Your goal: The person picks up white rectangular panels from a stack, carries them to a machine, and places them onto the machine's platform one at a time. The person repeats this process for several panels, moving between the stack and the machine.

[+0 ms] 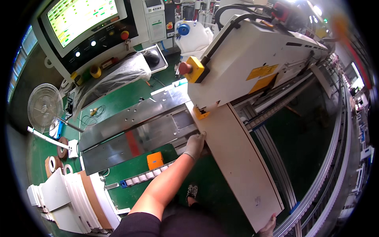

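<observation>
A long off-white board (241,166) lies slanted from the white edge-processing machine (237,59) toward my lower right. Its far end is under the machine's front. My left hand (195,146), in a pale glove, is closed at the board's left edge, beside the metal infeed table (130,134). At the near right corner my right hand (269,226) grips the board's end, fingertips showing on the edge; the rest of that hand is partly cut off by the picture's rim.
A yellow box with a red emergency button (192,69) juts from the machine. Roller rails (316,189) curve along the right. White boards (71,201) are stacked lower left, near a fan (45,106). A control panel with a lit screen (81,17) stands upper left; an orange box (155,160) sits below the table.
</observation>
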`<state>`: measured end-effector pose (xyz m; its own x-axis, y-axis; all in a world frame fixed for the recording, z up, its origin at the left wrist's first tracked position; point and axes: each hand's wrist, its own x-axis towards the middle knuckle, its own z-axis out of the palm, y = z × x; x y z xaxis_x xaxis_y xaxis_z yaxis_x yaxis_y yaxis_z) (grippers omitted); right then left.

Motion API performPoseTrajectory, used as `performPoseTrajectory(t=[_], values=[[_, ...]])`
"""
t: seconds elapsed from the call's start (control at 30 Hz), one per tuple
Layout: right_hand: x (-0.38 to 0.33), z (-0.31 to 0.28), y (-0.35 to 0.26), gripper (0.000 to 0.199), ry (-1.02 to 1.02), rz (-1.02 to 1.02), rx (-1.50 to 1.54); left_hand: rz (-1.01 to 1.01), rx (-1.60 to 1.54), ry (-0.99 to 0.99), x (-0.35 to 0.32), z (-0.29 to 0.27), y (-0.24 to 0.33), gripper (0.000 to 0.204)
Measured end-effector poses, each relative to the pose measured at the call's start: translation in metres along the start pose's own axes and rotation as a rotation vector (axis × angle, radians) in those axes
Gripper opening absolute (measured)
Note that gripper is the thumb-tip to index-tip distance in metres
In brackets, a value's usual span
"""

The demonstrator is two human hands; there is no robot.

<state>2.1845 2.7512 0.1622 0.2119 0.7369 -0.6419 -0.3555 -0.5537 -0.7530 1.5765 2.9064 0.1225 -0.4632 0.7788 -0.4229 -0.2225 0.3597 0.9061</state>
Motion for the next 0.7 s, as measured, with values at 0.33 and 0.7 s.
performPoseTrajectory(t=[0.33,0.7], values=[[-0.002,0.069,0.018,0.025,0.353,-0.12,0.055,0.757,1.236,-0.149,-0.007,-0.017,0.017,0.03],[-0.078,0.29,0.125,0.037,-1.028,-0.029,-0.827,0.187,1.34,0.253,-0.249,-0.228,-0.029,0.056]])
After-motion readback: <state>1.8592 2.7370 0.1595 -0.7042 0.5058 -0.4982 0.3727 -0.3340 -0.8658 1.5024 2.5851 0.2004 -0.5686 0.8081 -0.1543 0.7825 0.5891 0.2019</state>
